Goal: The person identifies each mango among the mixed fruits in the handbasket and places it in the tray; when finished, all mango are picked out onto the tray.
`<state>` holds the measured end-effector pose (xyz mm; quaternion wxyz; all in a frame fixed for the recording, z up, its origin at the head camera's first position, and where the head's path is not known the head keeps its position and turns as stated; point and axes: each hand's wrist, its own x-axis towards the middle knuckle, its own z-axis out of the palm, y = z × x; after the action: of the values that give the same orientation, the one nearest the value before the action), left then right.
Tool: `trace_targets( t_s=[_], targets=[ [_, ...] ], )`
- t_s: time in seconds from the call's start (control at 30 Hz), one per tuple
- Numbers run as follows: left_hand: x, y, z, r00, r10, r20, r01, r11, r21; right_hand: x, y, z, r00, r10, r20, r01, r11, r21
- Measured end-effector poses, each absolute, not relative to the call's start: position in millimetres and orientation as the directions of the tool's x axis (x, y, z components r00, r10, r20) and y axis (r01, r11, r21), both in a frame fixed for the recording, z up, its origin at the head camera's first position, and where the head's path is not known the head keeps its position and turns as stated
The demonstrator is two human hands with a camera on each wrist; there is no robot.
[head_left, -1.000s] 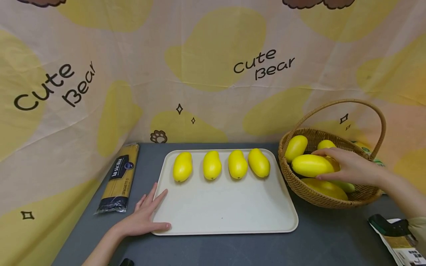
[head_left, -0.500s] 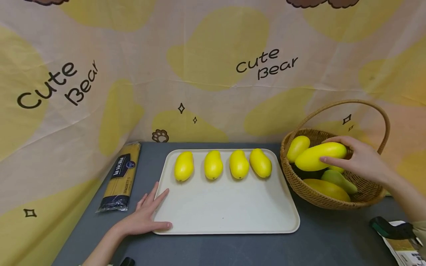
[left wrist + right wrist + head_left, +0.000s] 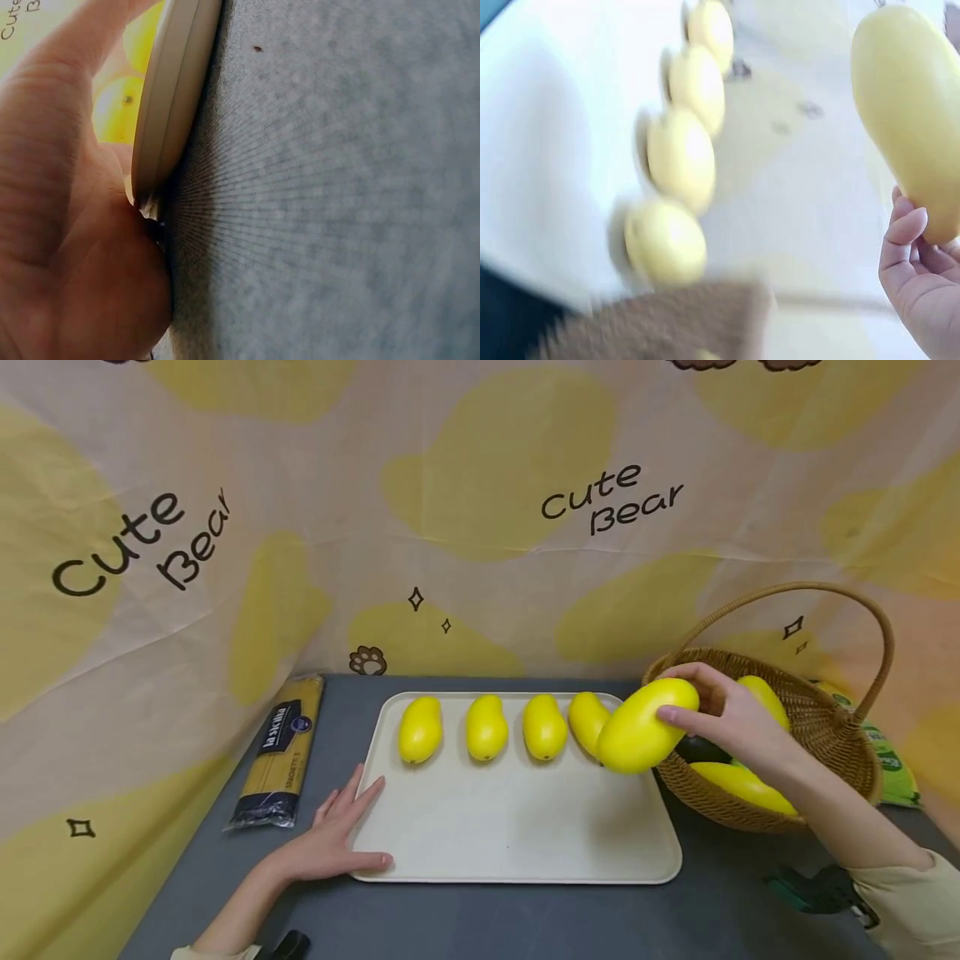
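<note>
My right hand [image 3: 731, 718] pinches a smooth yellow mango [image 3: 645, 727] between thumb and fingers, over the tray's right side in the head view. In the right wrist view the same mango [image 3: 907, 105] stands up from the fingertips. It overlaps the rightmost of several mangoes [image 3: 420, 729] lined along the far side of the cream tray [image 3: 517, 827]. My left hand [image 3: 330, 843] rests on the tray's left edge, fingers spread, thumb over the near corner. Close up in the left wrist view, the tray's rim [image 3: 176, 90] lies against that hand [image 3: 67, 187].
Right of the tray stands a wicker basket [image 3: 840, 752] with a tall handle. Inside are yellow fruit [image 3: 742, 787] and a dark green item [image 3: 701, 750], partly behind my right arm. A spaghetti pack [image 3: 277, 752] lies at left; a green bag [image 3: 892, 768] sits behind the basket.
My right hand has lifted the mango out of the basket and carried it left to above the tray. The left hand has kept its place on the tray edge.
</note>
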<state>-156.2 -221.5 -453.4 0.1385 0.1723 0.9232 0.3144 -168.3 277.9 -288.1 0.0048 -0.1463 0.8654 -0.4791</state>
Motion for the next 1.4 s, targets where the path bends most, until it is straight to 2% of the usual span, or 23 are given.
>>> trace_targets(
  t_s=[0.27, 0.57, 0.93, 1.17, 1.4],
  targets=[
    [-155.2, -227.7, -449.7, -0.874, 0.468, -0.131, 0.269, 0.690, 0.672, -184.6, 202.5, -322.1, -0.941, -0.339, -0.017, -0.135, 0.421, -0.897],
    [-156.6, -230.5, -446.6, -0.850, 0.516, -0.109, 0.318, 0.667, 0.674, -200.3, 125.6, -370.3, -0.932, -0.329, -0.153, -0.038, 0.508, -0.861],
    [-157.7, -234.8, -452.3, -0.849, 0.514, -0.123, 0.313, 0.676, 0.667, -214.1, 57.0, -410.2, -0.906, -0.401, -0.136, -0.154, 0.611, -0.776],
    [-157.7, -235.3, -451.3, -0.847, 0.517, -0.121, 0.317, 0.676, 0.665, -214.7, 34.7, -419.2, -0.887, -0.435, -0.155, -0.176, 0.629, -0.757],
    [-156.3, -234.0, -449.2, -0.847, 0.516, -0.125, 0.310, 0.672, 0.672, -210.6, 19.8, -425.2, -0.899, -0.416, -0.138, -0.182, 0.640, -0.747]
  ],
)
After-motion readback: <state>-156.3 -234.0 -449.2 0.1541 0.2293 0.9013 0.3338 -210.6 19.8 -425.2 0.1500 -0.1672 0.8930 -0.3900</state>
